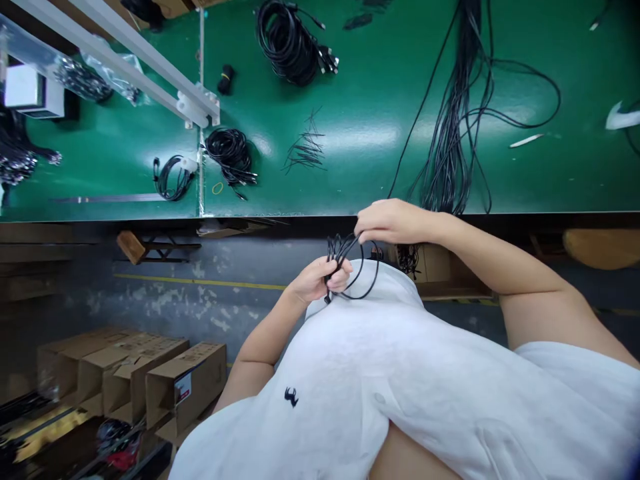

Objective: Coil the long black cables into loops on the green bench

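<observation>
In front of the white shirt, a thin black cable (370,288) hangs in loose loops between my hands. My left hand (325,279) is closed around the gathered loops, and a small dark end sticks out below its fingers. Higher and to the right, my right hand (387,222) pinches the cable near the top of the loops; its fingertips are partly hidden. Just beyond that hand, a long bundle of loose black cables (457,147) runs across the green table and over its front edge.
Coiled cables (293,47) and a second coil (230,157) lie on the green table (360,180). Several thin black ties (306,150) are scattered between them. A metal frame (150,60) crosses the upper left. Open cardboard boxes (187,387) stand on the floor, lower left.
</observation>
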A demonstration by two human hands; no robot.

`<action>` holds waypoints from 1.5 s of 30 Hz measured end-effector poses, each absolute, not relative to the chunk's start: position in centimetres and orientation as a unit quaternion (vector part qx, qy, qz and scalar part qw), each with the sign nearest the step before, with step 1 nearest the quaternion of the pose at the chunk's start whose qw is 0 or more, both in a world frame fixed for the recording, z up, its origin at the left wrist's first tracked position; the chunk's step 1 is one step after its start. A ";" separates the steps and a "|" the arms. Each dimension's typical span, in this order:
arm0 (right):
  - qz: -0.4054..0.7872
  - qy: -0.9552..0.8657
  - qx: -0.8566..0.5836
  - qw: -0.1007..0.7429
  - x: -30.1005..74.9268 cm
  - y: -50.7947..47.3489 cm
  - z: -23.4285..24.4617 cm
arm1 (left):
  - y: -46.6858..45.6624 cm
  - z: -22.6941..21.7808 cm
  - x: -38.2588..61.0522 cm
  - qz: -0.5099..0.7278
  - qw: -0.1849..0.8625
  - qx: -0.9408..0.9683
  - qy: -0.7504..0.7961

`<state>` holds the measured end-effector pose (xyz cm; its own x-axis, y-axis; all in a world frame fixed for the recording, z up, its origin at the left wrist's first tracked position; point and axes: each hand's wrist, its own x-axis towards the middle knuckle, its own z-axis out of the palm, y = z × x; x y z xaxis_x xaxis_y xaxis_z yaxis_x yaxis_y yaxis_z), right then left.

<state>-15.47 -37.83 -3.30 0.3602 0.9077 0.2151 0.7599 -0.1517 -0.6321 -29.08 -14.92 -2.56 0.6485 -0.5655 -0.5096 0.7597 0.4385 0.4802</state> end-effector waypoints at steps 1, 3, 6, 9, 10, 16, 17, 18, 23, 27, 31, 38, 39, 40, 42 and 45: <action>0.101 -0.524 -0.770 0.350 -14.6 -39.2 -4.5 | -14.5 -2.1 -29.3 -0.375 0.850 0.344 0.140; 0.083 -0.450 -0.818 0.347 -13.2 -42.6 -7.7 | -13.4 -1.2 -29.5 -0.306 0.880 0.329 0.155; 0.087 -0.374 -0.872 0.303 -13.3 -47.2 -13.4 | -11.7 -0.2 -29.9 -0.184 0.911 0.302 0.213; 0.132 -0.354 -0.884 0.275 -16.2 -49.4 -17.4 | -10.5 0.3 -30.2 -0.103 0.920 0.273 0.262; 0.145 -0.351 -0.885 0.271 -17.3 -49.6 -18.2 | -10.2 0.4 -30.2 -0.088 0.919 0.268 0.276; 0.154 -0.297 -0.906 0.261 -19.4 -49.3 -18.8 | -9.2 0.0 -30.8 -0.099 0.885 0.300 0.342; 0.160 -0.284 -0.909 0.261 -19.0 -49.5 -18.8 | -9.0 -0.1 -31.1 -0.116 0.879 0.311 0.341; 0.165 -0.272 -0.912 0.260 -18.5 -49.8 -18.7 | -8.8 -0.3 -31.5 -0.136 0.875 0.321 0.336; 0.179 -0.254 -0.917 0.250 -16.8 -51.0 -18.7 | -8.6 -0.7 -34.0 -0.217 0.881 0.324 0.267; 0.161 -0.328 -0.912 0.188 -17.8 -49.2 -17.5 | -8.9 -0.5 -34.5 -0.130 0.898 0.302 0.292; 0.165 -0.497 -0.843 0.122 -21.5 -44.7 -13.4 | -9.2 -1.1 -33.0 -0.080 0.901 0.314 0.289; 0.172 -0.632 -0.717 0.237 -24.5 -36.1 -6.2 | -13.6 -5.8 -30.5 -0.238 0.825 0.470 0.204; 0.179 -0.621 -0.723 0.243 -24.1 -35.2 -5.8 | -14.4 -6.2 -30.5 -0.270 0.810 0.488 0.179; 0.190 -0.604 -0.734 0.246 -23.5 -34.5 -5.5 | -15.0 -6.5 -30.6 -0.304 0.797 0.500 0.151; 0.225 -0.556 -0.757 0.259 -21.8 -34.1 -5.5 | -15.9 -6.5 -30.9 -0.362 0.783 0.494 0.107; 0.248 -0.485 -0.788 0.287 -17.8 -37.0 -7.2 | -15.5 -5.6 -31.3 -0.403 0.800 0.433 0.099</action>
<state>-17.76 -37.00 -7.23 0.4074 0.9062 -0.1131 0.6221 -0.3660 -0.6921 -31.26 -15.47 -5.58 0.6555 -0.5595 -0.5073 0.7305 0.2992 0.6139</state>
